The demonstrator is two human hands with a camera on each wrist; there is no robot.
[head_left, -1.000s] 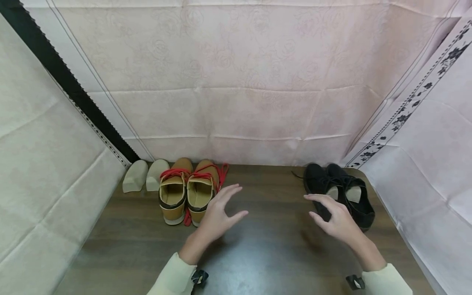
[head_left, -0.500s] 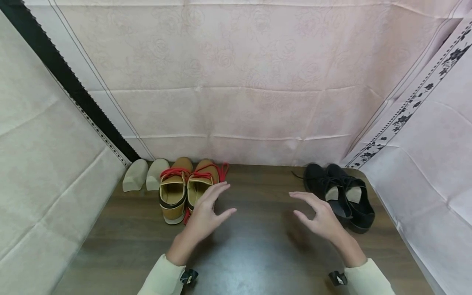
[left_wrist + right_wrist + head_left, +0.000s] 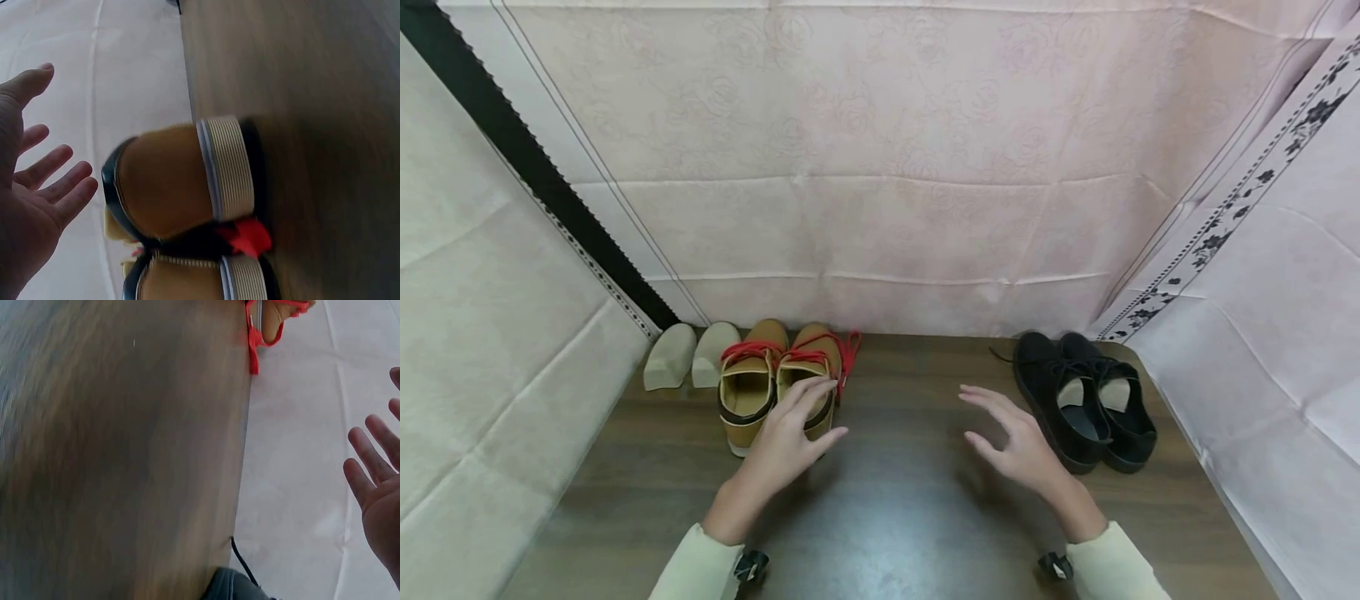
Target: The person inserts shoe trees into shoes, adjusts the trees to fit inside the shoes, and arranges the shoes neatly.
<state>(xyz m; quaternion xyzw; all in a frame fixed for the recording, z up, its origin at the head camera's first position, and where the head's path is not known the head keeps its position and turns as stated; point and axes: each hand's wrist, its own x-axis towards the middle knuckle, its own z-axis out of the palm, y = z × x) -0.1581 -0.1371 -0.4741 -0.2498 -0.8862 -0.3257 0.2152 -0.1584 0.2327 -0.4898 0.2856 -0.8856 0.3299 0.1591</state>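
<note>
My left hand point(image 3: 784, 446), fingers spread and holding nothing, overlaps the right one of two tan shoes point(image 3: 747, 392) with red laces point(image 3: 848, 358) in the head view. From the left wrist, the heel of a tan shoe point(image 3: 169, 178) shows beside the left fingers, with a striped pale sole edge. My right hand point(image 3: 1018, 442) hovers with relaxed fingers and nothing in it, left of the pair of black shoes point(image 3: 1078, 417). The right wrist view catches a black shoe tip point(image 3: 231, 586) with its lace and the right palm turned inward.
Two off-white, rounded pieces point(image 3: 672, 358) stand left of the tan shoes. Pale insert-like pieces point(image 3: 1116, 395) show inside the black shoes. Patterned cloth point(image 3: 865, 233) rises behind the brown wood-look surface point(image 3: 917, 500), and more cloth point(image 3: 1300, 350) hangs at both sides.
Both hands have moved left, the left one from beside the tan shoes to over the right one, the right one away from the black shoes. The shoes have stayed in place.
</note>
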